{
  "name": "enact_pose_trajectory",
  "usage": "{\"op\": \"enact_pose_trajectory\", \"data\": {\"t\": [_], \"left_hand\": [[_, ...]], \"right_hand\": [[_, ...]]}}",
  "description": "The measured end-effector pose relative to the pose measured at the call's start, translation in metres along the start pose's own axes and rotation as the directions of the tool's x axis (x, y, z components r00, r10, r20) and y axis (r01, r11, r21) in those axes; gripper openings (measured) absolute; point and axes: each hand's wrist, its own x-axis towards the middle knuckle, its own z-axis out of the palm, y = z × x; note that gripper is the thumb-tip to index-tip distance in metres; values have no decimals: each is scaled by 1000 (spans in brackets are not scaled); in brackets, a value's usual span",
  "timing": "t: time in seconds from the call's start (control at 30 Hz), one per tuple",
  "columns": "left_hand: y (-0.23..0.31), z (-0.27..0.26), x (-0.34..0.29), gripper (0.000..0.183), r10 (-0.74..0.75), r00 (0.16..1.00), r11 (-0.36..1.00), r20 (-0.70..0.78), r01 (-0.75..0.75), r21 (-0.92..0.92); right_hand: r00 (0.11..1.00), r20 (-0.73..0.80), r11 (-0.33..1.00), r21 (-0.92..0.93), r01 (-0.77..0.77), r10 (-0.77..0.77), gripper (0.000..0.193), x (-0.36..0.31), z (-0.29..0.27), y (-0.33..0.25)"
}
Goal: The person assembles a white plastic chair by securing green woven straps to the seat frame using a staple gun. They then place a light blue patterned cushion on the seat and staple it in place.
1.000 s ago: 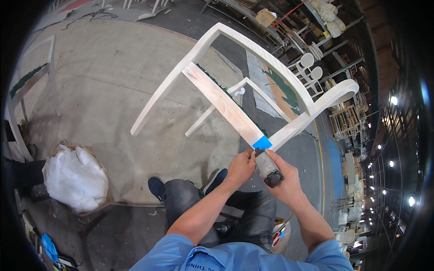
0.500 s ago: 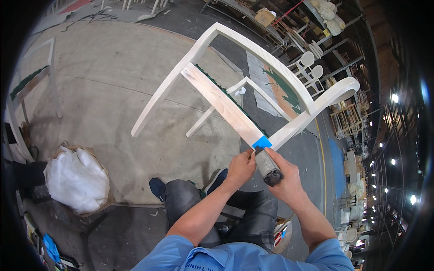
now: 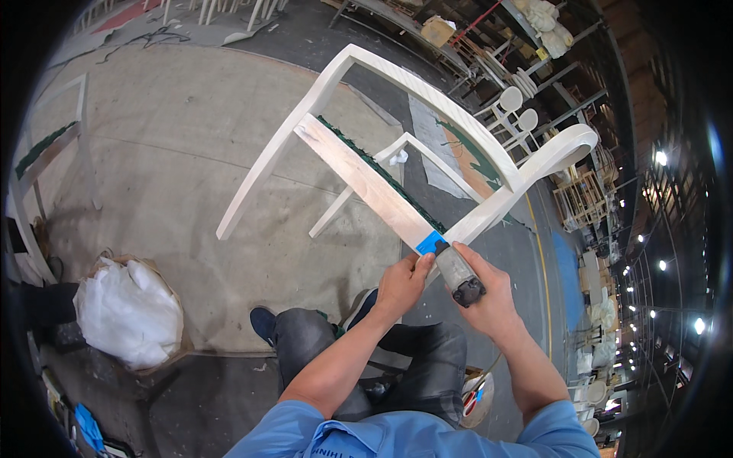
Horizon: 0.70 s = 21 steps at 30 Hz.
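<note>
A pale wooden armchair frame (image 3: 363,183) lies tipped in front of me, its bare rail slanting toward my hands. At the rail's near end a small blue piece of fabric (image 3: 430,242) covers the wood, next to the arm joint. My left hand (image 3: 403,286) is closed at that corner, thumb just below the blue piece; its other fingertips are hidden. My right hand (image 3: 489,298) is wrapped round a grey staple gun (image 3: 456,271) with a black rear end. The gun's nose rests at the blue piece's right edge. Ragged dark green fabric (image 3: 374,168) runs along the rail's inner side.
A sack of white stuffing (image 3: 130,313) stands at the left, below another chair frame (image 3: 53,153). Red-handled scissors (image 3: 469,401) lie in a round container beside my right leg. Shelving (image 3: 527,84) and white chairs (image 3: 515,114) line the far right.
The chair frame has shifted slightly left and down in view. The staple gun's nose has moved toward the right edge of the blue piece, and more of that piece shows.
</note>
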Motion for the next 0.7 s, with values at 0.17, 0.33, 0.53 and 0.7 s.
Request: {"op": "enact_pose_trajectory", "data": {"t": [0.17,0.33,0.53,0.7], "left_hand": [[2,1,-2,59,-1,1000,1000,8,1,-2],[2,1,-2,57,24,1000,1000,-5,-24,0],[2,0,-2,57,26,1000,1000,7,-26,5],[2,-1,-1,57,21,1000,999,14,-21,25]], "right_hand": [[1000,-3,1000,-18,17,-17,67,4,-1,2],[999,-9,999,-15,45,-45,71,7,-1,3],[998,-4,998,-18,58,-58,70,9,-3,3],[1000,20,1000,-3,13,-13,70,11,-5,-2]]}}
